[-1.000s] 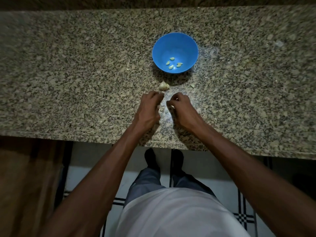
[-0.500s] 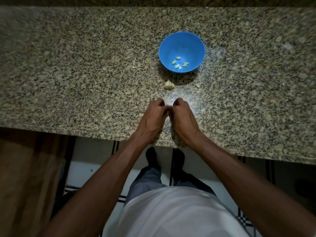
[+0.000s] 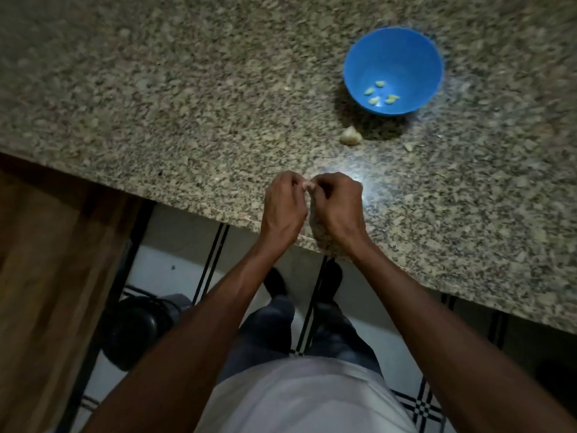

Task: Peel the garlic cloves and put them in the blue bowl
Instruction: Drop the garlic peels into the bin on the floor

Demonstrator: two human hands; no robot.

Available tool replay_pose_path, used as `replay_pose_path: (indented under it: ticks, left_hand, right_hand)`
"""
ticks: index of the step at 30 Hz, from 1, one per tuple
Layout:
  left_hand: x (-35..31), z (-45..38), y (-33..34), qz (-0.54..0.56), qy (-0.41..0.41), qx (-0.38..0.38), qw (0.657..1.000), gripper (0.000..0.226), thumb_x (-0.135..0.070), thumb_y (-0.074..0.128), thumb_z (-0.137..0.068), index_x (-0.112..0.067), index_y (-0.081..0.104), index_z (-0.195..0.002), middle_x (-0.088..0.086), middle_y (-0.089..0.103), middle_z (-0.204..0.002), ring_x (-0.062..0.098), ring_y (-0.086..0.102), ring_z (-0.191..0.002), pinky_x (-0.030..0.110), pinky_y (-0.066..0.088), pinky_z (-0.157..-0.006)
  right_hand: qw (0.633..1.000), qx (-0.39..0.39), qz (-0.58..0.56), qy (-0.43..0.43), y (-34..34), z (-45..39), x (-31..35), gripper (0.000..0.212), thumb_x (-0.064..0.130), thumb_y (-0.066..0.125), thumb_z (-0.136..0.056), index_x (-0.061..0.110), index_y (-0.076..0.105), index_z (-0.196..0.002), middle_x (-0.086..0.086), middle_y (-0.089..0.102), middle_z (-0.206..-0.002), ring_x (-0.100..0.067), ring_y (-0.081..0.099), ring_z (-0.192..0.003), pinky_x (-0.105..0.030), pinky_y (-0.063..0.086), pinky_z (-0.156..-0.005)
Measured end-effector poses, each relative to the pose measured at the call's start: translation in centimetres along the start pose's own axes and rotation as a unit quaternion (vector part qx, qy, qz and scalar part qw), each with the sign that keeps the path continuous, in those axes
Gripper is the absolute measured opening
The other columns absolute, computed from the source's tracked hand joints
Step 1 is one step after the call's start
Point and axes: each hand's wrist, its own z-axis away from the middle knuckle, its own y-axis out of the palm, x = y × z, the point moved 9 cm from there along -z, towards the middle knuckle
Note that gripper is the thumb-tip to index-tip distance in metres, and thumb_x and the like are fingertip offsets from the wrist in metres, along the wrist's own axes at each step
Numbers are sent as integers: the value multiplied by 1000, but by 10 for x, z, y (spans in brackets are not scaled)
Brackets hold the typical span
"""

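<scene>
Peeling step: left hand [image 3: 282, 207] and right hand [image 3: 338, 206] pinch a small pale garlic clove [image 3: 307, 186]; each grip grasps it. Next, I judge, carry it forward-right to the round blue plastic bowl [image 3: 394, 59].

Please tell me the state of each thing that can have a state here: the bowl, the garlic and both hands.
Round blue plastic bowl: upright, holding four peeled cloves.
Pale unpeeled garlic piece: lying on the speckled granite counter, in front of the bowl.
Left hand: fingers curled, pinching a small clove.
Right hand: fingers curled, pinching the same clove.
</scene>
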Motion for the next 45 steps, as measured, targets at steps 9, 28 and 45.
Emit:
replay_pose_path:
  ticks: [9, 28, 45]
  left_hand:
    - [133, 53, -125, 550, -281, -117, 777, 13, -8, 58, -105, -8, 70, -100, 2, 75, -82, 9, 69, -73, 25, 58, -76]
    - [486, 460, -355, 485, -430, -487, 585, 10, -6, 73, -95, -8, 76, -104, 11, 78, -102, 22, 74, -100, 30, 59, -95]
    - [629, 528, -244, 552, -503, -507, 431, 9, 0, 71, -94, -7, 76, -97, 8, 78, -91, 16, 76, -86, 21, 59, -77]
  right_hand:
    - [805, 307, -432, 267, 162, 47, 99, 23, 0, 60, -102, -9, 69, -121, -15, 76, -93, -19, 74, -79, -29, 65, -79]
    - [751, 600, -155, 228, 576, 369, 208, 18, 11, 73, -96, 1, 75, -111, -9, 77, -102, -19, 72, -96, -26, 58, -89]
    - [745, 571, -27, 345, 721, 438, 82, 29, 3, 72, -95, -2, 70, -123, -15, 76, -110, -15, 75, -93, -23, 62, -85]
